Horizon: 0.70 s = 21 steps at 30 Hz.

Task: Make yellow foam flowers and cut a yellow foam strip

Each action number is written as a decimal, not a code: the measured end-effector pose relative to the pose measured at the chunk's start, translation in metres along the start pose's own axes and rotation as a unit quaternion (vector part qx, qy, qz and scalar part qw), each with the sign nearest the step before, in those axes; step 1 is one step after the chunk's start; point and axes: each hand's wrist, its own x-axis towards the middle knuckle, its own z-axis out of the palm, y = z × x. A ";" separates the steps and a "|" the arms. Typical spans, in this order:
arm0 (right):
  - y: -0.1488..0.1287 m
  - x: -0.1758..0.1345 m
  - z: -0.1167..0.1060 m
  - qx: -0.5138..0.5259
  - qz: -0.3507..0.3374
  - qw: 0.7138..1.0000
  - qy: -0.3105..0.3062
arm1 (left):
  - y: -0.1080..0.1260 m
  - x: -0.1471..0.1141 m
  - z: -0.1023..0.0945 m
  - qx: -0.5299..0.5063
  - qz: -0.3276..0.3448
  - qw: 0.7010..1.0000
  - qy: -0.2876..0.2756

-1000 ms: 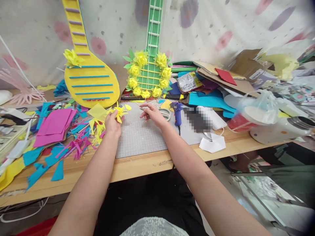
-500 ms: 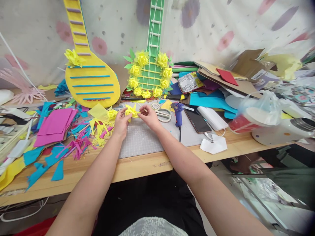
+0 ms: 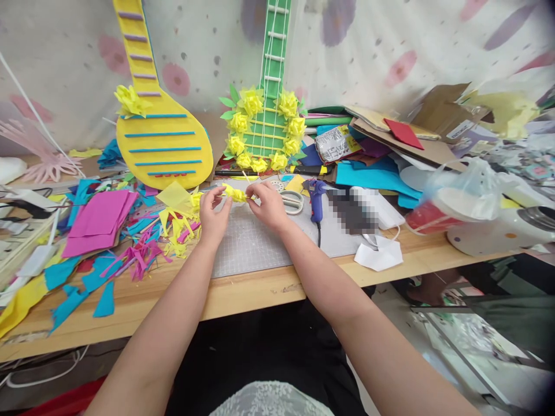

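A yellow flower [image 3: 235,195] is held just above the upper left part of a grey mat [image 3: 251,248], between the two hands. Its left side is pinched by the thumb and fingers of the left hand [image 3: 213,216], which are curved about it. Its right edge is pinched by the fingertips of the right hand [image 3: 269,207], whose other fingers are bent inward. A thin pale stick [image 3: 245,175] is seen just above the right hand; whether it is gripped cannot be told. Scissors [image 3: 293,201] are laid just to the right of that hand, and a blue glue gun [image 3: 316,199] is placed beside them. Near the left hand, yellow scraps [image 3: 177,228] are strewn on the wooden table [image 3: 255,293], and beyond them magenta sheets [image 3: 99,222] are stacked. At the back, a yellow instrument [image 3: 165,142] crossed by blue bars and a green instrument [image 3: 269,144] ringed with yellow blooms [image 3: 251,103] are stood side by side. On the far right, a red-and-white cup [image 3: 437,215] is wrapped in a clear bag [image 3: 479,188], in front of a heap of sheets and cardboard [image 3: 440,110].
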 end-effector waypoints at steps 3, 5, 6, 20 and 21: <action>0.002 -0.001 0.001 0.005 -0.023 1.000 -0.017 | 0.001 0.000 0.000 0.034 0.026 0.999 -0.007; 0.002 -0.001 0.002 0.010 -0.021 1.000 -0.019 | 0.002 -0.001 0.000 0.048 0.035 0.998 -0.012; 0.003 -0.001 0.002 0.013 -0.017 1.000 -0.020 | 0.002 -0.001 0.000 0.051 0.035 0.998 -0.013; 0.003 -0.002 0.004 0.023 0.004 1.000 -0.019 | 0.002 -0.003 0.001 0.051 0.042 0.998 -0.023; 0.003 -0.002 0.004 0.024 0.005 1.000 -0.018 | 0.003 -0.003 0.001 0.051 0.040 0.998 -0.023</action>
